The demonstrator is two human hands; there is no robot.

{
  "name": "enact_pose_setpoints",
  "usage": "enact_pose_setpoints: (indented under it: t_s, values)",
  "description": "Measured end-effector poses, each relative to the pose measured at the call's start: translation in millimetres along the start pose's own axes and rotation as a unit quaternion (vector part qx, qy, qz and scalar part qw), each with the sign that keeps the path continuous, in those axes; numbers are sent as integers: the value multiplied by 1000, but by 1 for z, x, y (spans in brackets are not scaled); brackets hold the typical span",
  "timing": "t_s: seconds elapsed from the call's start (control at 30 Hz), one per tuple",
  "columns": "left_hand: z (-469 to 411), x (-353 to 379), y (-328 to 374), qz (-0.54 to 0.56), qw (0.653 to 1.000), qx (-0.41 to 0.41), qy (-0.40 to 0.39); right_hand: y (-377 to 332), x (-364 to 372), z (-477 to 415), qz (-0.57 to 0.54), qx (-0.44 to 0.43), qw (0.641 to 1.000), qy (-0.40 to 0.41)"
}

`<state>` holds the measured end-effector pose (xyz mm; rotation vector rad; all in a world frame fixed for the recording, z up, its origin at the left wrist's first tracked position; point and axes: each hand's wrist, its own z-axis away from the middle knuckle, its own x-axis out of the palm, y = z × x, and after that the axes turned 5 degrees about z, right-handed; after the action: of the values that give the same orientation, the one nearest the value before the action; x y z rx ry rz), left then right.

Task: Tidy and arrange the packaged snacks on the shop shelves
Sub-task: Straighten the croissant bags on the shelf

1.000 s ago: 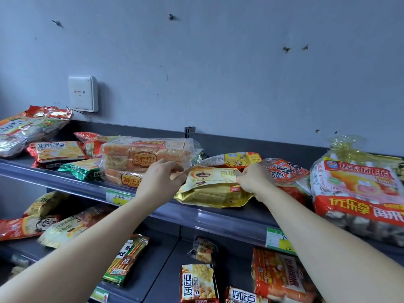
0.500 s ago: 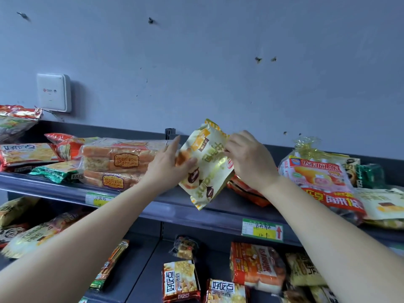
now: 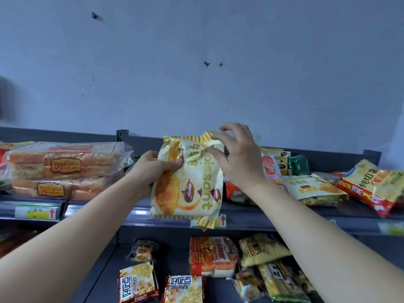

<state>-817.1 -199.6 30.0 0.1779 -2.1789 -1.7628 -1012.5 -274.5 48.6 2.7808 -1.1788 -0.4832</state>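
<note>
Held upright in front of the upper shelf (image 3: pixel 140 216), with the croissant pack (image 3: pixel 188 184) standing on its long axis, top seam up, bottom seam hanging just below the shelf's front lip. Clamped at the pack's upper left edge by the left hand (image 3: pixel 153 169), thumb across the printed face, remaining fingers wrapped behind. Pinched at the top right corner by the right hand (image 3: pixel 239 157), thumb and forefinger closed on the crimped seam, other fingers lifted and spread. Both hands in contact, so neither nearer; left carrying the weight, judging by the fuller grip. Left of the pack, stacked bread loaves (image 3: pixel 63 169) on the same shelf; right of it, a matching pack (image 3: pixel 314 190) lying flat. Probably to be laid beside its twin, which would call for tipping the long axis down and rightward.
</note>
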Motion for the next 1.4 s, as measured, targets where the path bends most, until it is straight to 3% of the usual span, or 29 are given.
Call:
enact_pose_setpoints:
  t_s: [0.07, 0.13, 0.2, 0.27, 0.37, 0.5, 0.57, 0.7, 0.77, 0.97, 1.07, 1.13, 1.27, 1.4]
  values:
    - [0, 24, -1, 71, 997, 0, 37, 11, -11, 10, -73, 147, 985, -48]
    - [-2, 48, -2, 143, 988, -2, 59, 22, -26, 18, -192, 295, 932, -81]
    - [-7, 75, -3, 188, 979, 6, 79, 40, -38, 27, -286, 389, 869, -112]
    - [-10, 107, -6, 203, 976, 8, 80, 60, -48, 38, -363, 438, 812, -130]
    - [-10, 160, -15, 207, 976, -7, 71, 100, -62, 53, -451, 502, 732, -94]
    - [-13, 226, -31, 193, 980, -42, 14, 172, -85, 66, -437, 557, 706, -20]
    - [-17, 256, -42, 128, 991, -33, -1, 204, -97, 70, -420, 573, 704, -4]
    - [-26, 300, -62, -93, 990, 82, 66, 256, -109, 80, -372, 602, 707, 7]
    - [-29, 314, -67, -201, 969, 131, 54, 276, -111, 87, -344, 617, 707, -19]
    - [-42, 346, -76, -461, 860, 193, -101, 315, -93, 110, -355, 679, 635, -100]
    - [-57, 358, -76, -525, 816, 172, -171, 329, -76, 115, -332, 685, 637, -120]
    - [-67, 363, -75, -546, 796, 159, -207, 342, -66, 116, -276, 664, 673, -174]
    - [-86, 369, -69, -540, 795, 135, -242, 367, -51, 109, -148, 566, 776, -237]
    - [-96, 373, -67, -548, 787, 123, -257, 377, -34, 93, -129, 479, 820, -285]
